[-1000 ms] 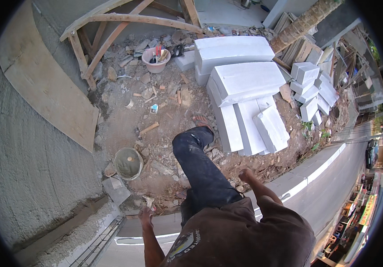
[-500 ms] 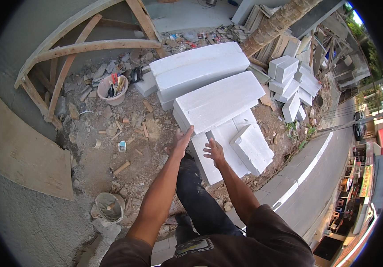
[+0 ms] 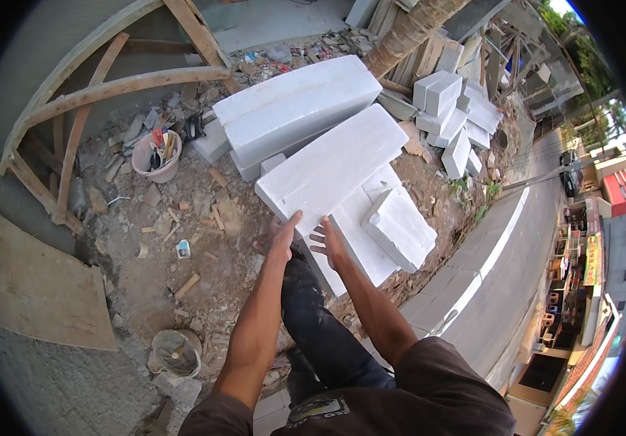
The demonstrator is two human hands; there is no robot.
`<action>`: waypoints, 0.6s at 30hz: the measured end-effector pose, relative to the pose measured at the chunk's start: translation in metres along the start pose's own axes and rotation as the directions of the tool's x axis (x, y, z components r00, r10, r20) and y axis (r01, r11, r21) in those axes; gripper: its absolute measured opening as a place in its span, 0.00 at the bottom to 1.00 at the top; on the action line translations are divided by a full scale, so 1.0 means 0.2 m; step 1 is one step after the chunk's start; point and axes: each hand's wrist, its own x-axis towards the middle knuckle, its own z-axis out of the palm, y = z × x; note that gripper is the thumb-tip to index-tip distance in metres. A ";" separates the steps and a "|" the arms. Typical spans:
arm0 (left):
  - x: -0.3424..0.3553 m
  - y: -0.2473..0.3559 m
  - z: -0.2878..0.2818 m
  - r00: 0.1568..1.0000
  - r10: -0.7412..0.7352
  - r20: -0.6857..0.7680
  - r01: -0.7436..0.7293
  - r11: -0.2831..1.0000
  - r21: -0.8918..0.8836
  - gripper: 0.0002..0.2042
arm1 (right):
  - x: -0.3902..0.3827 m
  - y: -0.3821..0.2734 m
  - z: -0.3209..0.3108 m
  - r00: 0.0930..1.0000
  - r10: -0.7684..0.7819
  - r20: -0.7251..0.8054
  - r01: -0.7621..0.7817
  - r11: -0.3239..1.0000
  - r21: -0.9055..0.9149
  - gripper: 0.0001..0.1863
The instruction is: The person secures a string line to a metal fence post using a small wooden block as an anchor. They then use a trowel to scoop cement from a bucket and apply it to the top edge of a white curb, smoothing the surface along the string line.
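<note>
A long white block [image 3: 335,163] lies slanted across other white blocks, its near left end closest to me. My left hand [image 3: 281,236] is at that end, thumb against the lower edge and fingers apart; whether it bears any weight cannot be told. Just right of it, my right hand [image 3: 330,240] is open with spread fingers, beside the block's near edge and over the flat white block [image 3: 360,232] below. A smaller white block [image 3: 400,229] rests on the right of this stack. Behind lies another long white block [image 3: 295,105].
A bucket of tools [image 3: 157,158] stands left on the rubble, a mortar bucket [image 3: 175,354] lower left. Wooden framing [image 3: 120,87] leans at the wall. More white blocks [image 3: 455,120] are heaped near a tree trunk [image 3: 415,33]. A road [image 3: 516,269] runs along the right.
The long block's left end has swung toward me, widening the gap to the block behind. Both hands stay near its close edge. The whole view has shifted slightly.
</note>
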 end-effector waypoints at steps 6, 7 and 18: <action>-0.40 0.01 -0.52 0.999 0.042 -0.019 -0.042 0.999 -0.023 0.31 | -0.01 0.12 -0.37 0.978 -0.050 -0.204 0.045 0.999 -0.025 0.47; -0.45 0.02 -0.60 0.998 0.036 -0.053 -0.036 0.999 -0.004 0.32 | 0.04 0.08 -0.49 0.970 -0.110 -0.216 0.096 0.993 -0.071 0.48; -0.50 -0.02 -0.83 0.966 0.171 -0.196 -0.212 0.954 -0.213 0.37 | 0.67 -0.39 -0.97 0.910 -0.264 -0.321 0.221 0.961 -0.164 0.46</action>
